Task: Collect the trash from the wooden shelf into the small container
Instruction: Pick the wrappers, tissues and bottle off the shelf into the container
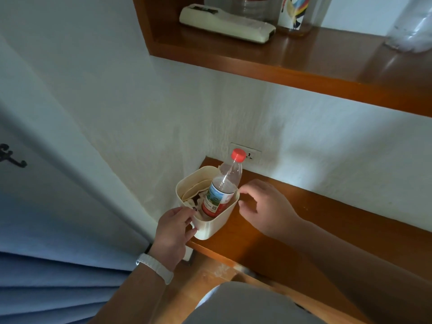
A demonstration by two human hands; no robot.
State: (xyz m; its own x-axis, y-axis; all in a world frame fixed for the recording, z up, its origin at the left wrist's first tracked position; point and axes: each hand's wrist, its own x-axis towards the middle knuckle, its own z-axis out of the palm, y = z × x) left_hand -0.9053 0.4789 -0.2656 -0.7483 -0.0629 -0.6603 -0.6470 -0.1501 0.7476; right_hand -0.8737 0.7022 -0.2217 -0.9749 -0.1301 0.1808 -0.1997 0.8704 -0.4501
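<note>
A small cream container (pixel 211 226) stands at the left end of the lower wooden shelf (pixel 304 220). A clear plastic bottle (pixel 222 190) with a red cap and a red label leans inside it, its neck sticking out above the rim. Crumpled paper and wrappers (pixel 194 199) lie beside the bottle in the container. My left hand (pixel 174 230) grips the container's near left rim. My right hand (pixel 264 204) hovers just right of the container with its fingers curled and apart, holding nothing.
An upper wooden shelf (pixel 292 66) carries a cream remote control (pixel 224 24), a colourful patterned bottle (pixel 295 14), a red-capped jar (pixel 251 5) and a clear plastic bottle (pixel 413 29). A wall socket (pixel 247 153) sits behind the container. Blue fabric (pixel 58 277) lies at the lower left.
</note>
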